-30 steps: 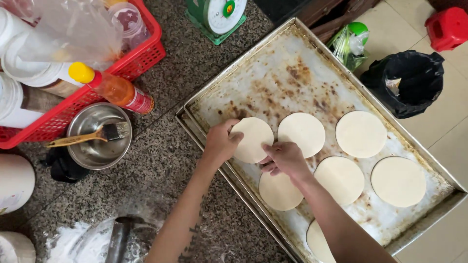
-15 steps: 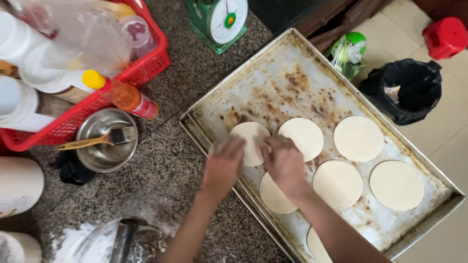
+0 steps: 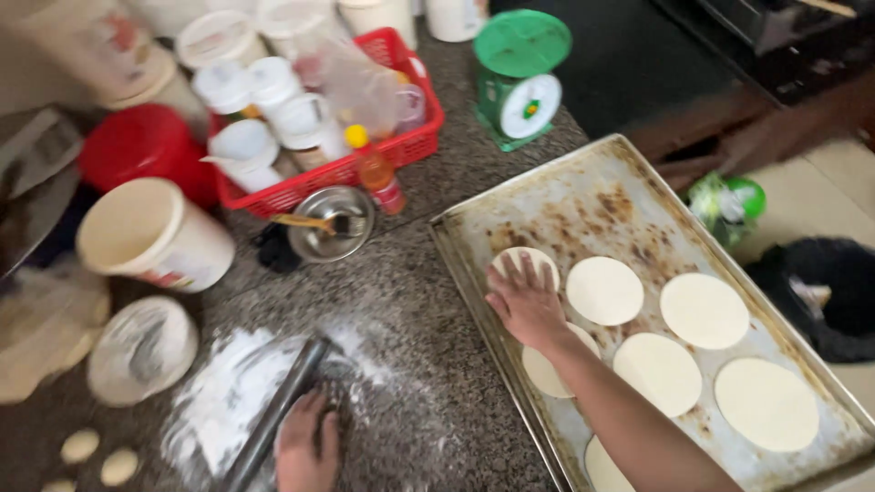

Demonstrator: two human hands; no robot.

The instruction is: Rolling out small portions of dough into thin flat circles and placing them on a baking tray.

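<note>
My right hand lies flat, fingers spread, on a round pale dough disc at the near left of a large stained metal baking tray. Several more flat dough discs, such as one beside that hand, lie across the tray. My left hand rests on the floured granite counter at the bottom edge, beside a dark rolling pin and touching it. Neither hand grips anything. Two small dough balls sit at the bottom left.
A red basket of bottles and tubs stands at the back, with a green kitchen scale to its right. In front lie a metal bowl with a brush, a cream tub and a white lidded container. A black bag sits on the floor.
My left hand has left the tray and come down to the rolling pin on the floured counter. My right hand stays pressed on the disc. The view has swung left.
</note>
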